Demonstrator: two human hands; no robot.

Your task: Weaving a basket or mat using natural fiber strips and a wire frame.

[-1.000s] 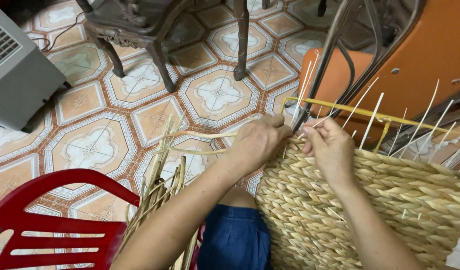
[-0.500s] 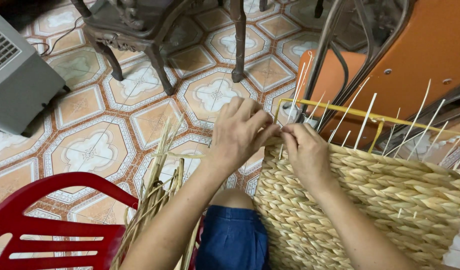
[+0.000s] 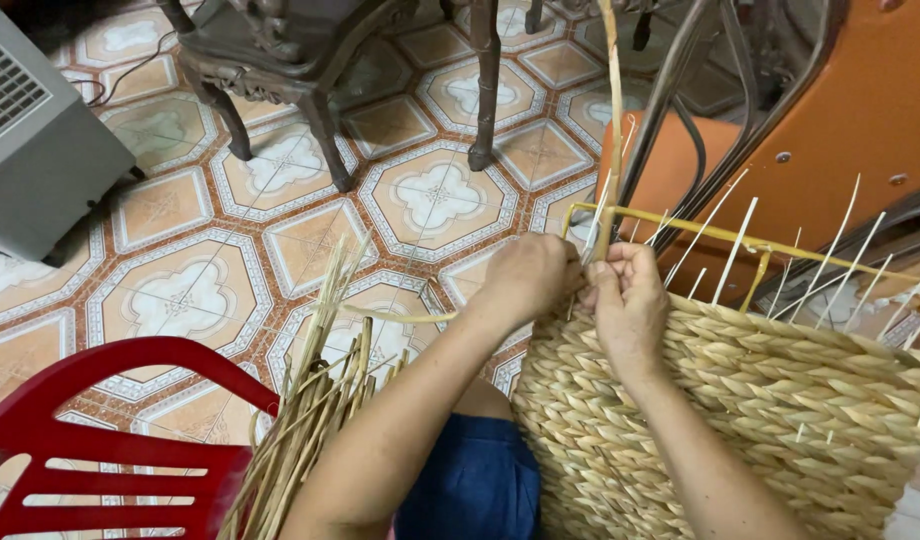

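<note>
Woven basket (image 3: 780,400), both hands (image 3: 580,285) pinching upright straw strand (image 3: 610,120) at rim

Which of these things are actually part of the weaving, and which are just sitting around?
In use: left hand, right hand, woven basket, tall straw strand, yellow wire frame, bundle of straw.

Lying about: red plastic chair, dark wooden table legs, grey appliance.
</note>
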